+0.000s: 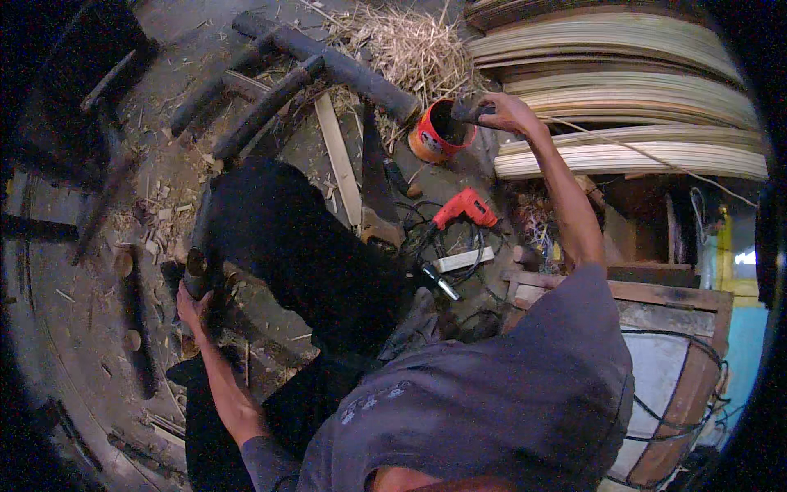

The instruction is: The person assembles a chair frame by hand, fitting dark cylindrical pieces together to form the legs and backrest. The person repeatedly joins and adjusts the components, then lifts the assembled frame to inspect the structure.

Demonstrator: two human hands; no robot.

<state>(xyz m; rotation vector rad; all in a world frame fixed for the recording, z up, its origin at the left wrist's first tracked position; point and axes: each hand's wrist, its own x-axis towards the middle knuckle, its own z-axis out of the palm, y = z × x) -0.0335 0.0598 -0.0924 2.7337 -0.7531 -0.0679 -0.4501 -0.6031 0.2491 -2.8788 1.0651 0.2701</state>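
Note:
My left hand (193, 310) is closed around a dark round pole (195, 264) beside my leg, near the pole's cut end. At the upper right, my right hand (510, 113) pinches a small dark piece (469, 111) at the rim of an orange-red bucket (429, 148). The kind of that piece is too dark to make out, and so is what the bucket holds. A red power drill (466, 208) lies on the floor below the bucket. Left of the drill is a hand saw with a wooden handle (382, 230).
Stacked pale wooden strips (623, 156) rise at the right. A joined frame of dark poles (336, 70) lies at the far side, by a heap of shavings (410, 41). A flat pale board (338, 156) and a short wood block (465, 260) lie on the floor.

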